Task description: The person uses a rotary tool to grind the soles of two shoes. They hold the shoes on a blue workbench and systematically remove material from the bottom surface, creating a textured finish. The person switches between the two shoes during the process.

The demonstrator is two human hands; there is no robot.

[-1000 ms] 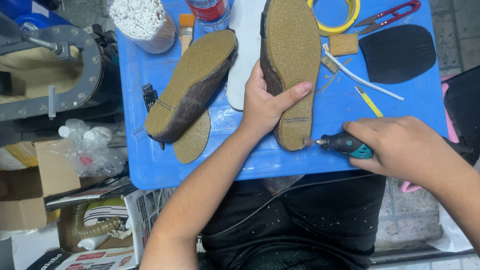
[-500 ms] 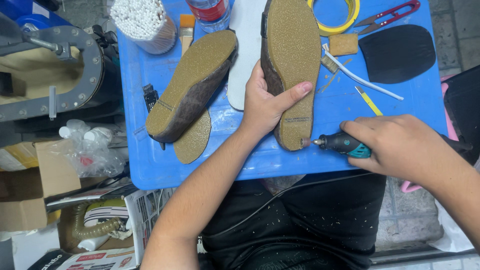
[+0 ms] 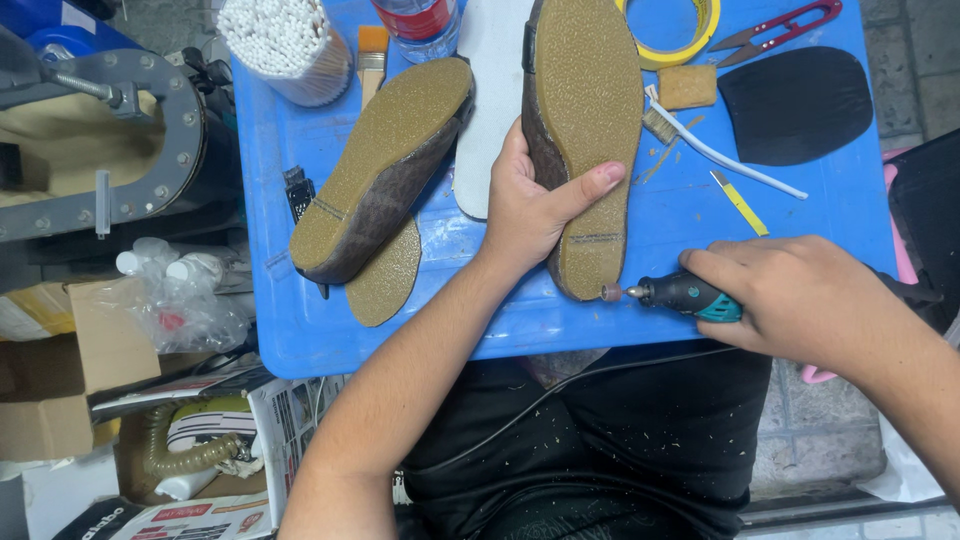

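Note:
My left hand (image 3: pixel 535 210) grips a brown shoe (image 3: pixel 585 120) lying sole up on a blue table (image 3: pixel 300 330), thumb across the tan sole. My right hand (image 3: pixel 800 300) holds a small black and teal rotary tool (image 3: pixel 685 295). Its grinding tip touches the heel edge of the shoe at the near end. A second shoe (image 3: pixel 385 165) lies sole up to the left, on top of a loose tan sole piece (image 3: pixel 385 275).
On the table lie a white insole (image 3: pixel 490 110), a black rubber sole piece (image 3: pixel 795 100), red snips (image 3: pixel 785 25), a yellow tape roll (image 3: pixel 685 40), a white brush (image 3: pixel 715 150), a tub of white sticks (image 3: pixel 285 45) and a bottle (image 3: pixel 420 25). A metal machine (image 3: pixel 100 140) stands left. Boxes sit on the floor.
The rotary tool's tip has moved left, closer to the shoe's heel edge. The left hand and shoe have stayed in place.

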